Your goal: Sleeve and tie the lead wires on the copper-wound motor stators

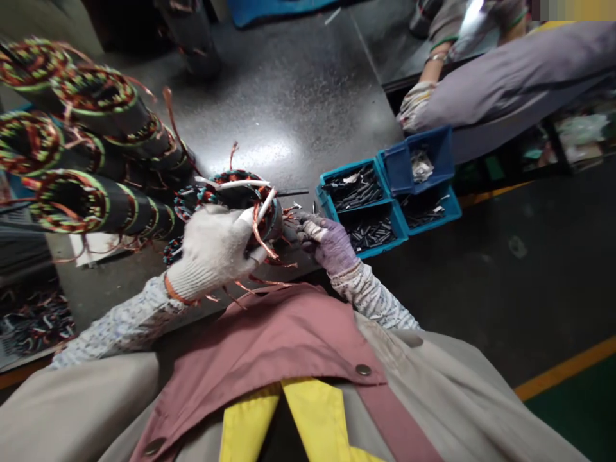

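A motor stator [274, 218] wound with copper wire lies on the dark metal table in front of me. My left hand [216, 240], in a white knit glove, is closed over its near side, the thumb beside a white sleeve and loose copper leads [262, 240]. To the right of the stator, my right hand [332, 244], in a purple-stained glove, has its fingers pinched together by short copper wire ends [290, 215]. What sits between those fingertips is too small and blurred to tell. More copper strands hang toward my apron.
Several stators [91, 199] are stacked at the left. Right of my hands stand blue bins [402, 237] with short black tubes. A co-worker's arm and leg [491, 96] are at the upper right. Wire scraps [36, 321] lie at the lower left.
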Tool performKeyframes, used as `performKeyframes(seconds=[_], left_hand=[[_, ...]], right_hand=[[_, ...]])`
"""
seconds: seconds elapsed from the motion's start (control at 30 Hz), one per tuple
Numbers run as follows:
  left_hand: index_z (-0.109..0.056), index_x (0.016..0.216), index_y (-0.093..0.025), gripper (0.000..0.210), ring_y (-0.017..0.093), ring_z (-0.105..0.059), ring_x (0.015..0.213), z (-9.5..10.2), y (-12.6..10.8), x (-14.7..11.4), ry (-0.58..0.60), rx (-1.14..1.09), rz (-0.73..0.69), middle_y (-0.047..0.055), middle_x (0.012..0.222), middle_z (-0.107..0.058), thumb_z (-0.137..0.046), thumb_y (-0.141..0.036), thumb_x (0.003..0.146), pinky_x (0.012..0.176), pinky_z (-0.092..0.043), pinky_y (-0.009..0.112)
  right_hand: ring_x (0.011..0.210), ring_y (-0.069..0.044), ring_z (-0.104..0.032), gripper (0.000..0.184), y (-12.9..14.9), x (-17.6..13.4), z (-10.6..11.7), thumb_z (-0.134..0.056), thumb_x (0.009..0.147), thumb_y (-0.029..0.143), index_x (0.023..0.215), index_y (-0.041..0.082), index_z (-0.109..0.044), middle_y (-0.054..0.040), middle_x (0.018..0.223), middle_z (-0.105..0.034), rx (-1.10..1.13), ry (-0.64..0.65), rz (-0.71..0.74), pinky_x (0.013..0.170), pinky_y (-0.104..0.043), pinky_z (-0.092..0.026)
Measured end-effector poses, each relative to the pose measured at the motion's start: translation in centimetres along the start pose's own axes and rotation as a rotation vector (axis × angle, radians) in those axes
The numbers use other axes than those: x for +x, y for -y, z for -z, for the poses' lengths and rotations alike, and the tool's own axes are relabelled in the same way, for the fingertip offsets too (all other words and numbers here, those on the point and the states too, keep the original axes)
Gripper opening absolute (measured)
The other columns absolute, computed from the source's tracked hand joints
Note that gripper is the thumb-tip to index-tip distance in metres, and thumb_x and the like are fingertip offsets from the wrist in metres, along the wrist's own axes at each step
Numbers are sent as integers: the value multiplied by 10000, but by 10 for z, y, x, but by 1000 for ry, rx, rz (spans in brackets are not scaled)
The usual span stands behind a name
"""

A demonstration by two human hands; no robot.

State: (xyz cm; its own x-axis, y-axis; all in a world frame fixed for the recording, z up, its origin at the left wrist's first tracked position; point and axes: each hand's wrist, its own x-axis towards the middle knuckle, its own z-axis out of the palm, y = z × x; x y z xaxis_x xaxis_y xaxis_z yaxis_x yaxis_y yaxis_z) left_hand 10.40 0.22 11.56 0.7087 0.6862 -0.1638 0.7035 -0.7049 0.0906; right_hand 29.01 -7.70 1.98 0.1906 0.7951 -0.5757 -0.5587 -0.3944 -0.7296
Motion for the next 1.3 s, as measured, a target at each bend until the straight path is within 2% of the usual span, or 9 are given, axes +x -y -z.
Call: performKeyframes(seconds=[0.23, 0.47, 0.57, 0.67, 0.77, 0.87, 1.03, 1.2, 1.3], left_hand=[[-628, 1230, -199, 527, 298, -686, 861, 0, 1, 0, -22, -7, -18, 81, 900, -734, -550, -501, 805, 797, -469, 392], [-641, 1225, -200, 521, 305, -684, 846, 0, 2, 0, -23, -7, -29, 85, 879, -732, -528, -499, 814, 782, -480, 402], [-637, 1231, -213, 511, 297, -684, 850, -1, 2, -1, -33, -27, -32, 72, 875, -732, -545, -487, 809, 796, -482, 398], [-627, 1249, -207, 516, 306, -687, 874, -2, 3, -1, -36, -61, -27, 84, 911, -737, -551, -478, 817, 823, -481, 414], [-610, 1279, -194, 535, 312, -693, 873, -2, 4, -1, -25, -69, -47, 100, 950, -744, -544, -471, 826, 827, -483, 426], [-618, 1266, -199, 524, 306, -699, 868, -2, 5, -1, -20, -66, -42, 96, 954, -748, -554, -468, 821, 826, -484, 421], [-631, 1247, -222, 494, 284, -704, 864, -2, 4, -2, -24, -56, -40, 80, 928, -749, -566, -462, 820, 827, -487, 399], [-647, 1219, -221, 480, 299, -699, 846, -1, 4, -2, -31, -20, -42, 87, 904, -748, -564, -472, 819, 794, -494, 409], [-657, 1195, -210, 467, 305, -697, 831, -1, 4, -2, -24, -41, -34, 94, 872, -744, -557, -470, 821, 798, -490, 418]], right_hand=[[568, -123, -631, 358, 18, -8, -8, -823, 617, 393, 899, 180, -762, -19, 759, -716, -238, -71, 202, 468, -237, -524], [512, -113, -608, 490, 22, -2, 6, -896, 499, 454, 825, 139, -710, -17, 673, -666, -199, 22, 15, 403, -200, -454], [534, -104, -605, 471, 14, 2, 10, -907, 500, 461, 762, 147, -673, -16, 673, -661, -71, 57, 0, 417, -185, -436], [586, -106, -624, 454, 7, 6, 9, -919, 469, 392, 792, 171, -691, -2, 695, -681, 34, 92, -29, 477, -193, -476], [619, -112, -641, 416, 4, 10, 6, -906, 475, 345, 811, 191, -717, -1, 725, -701, 50, 88, -70, 483, -187, -475], [620, -118, -649, 405, 7, 12, 6, -898, 500, 370, 828, 191, -741, -14, 743, -714, 38, 116, -60, 457, -178, -452], [549, -135, -634, 425, 20, 9, 5, -887, 539, 413, 857, 159, -763, -43, 713, -722, -118, 140, 7, 401, -202, -441], [528, -139, -629, 368, 34, 6, 3, -857, 600, 369, 882, 147, -778, -45, 698, -725, -353, 62, 176, 411, -218, -477], [514, -133, -627, 415, 38, 6, 5, -875, 583, 391, 894, 138, -766, -33, 677, -714, -393, 120, 127, 429, -224, -504]])
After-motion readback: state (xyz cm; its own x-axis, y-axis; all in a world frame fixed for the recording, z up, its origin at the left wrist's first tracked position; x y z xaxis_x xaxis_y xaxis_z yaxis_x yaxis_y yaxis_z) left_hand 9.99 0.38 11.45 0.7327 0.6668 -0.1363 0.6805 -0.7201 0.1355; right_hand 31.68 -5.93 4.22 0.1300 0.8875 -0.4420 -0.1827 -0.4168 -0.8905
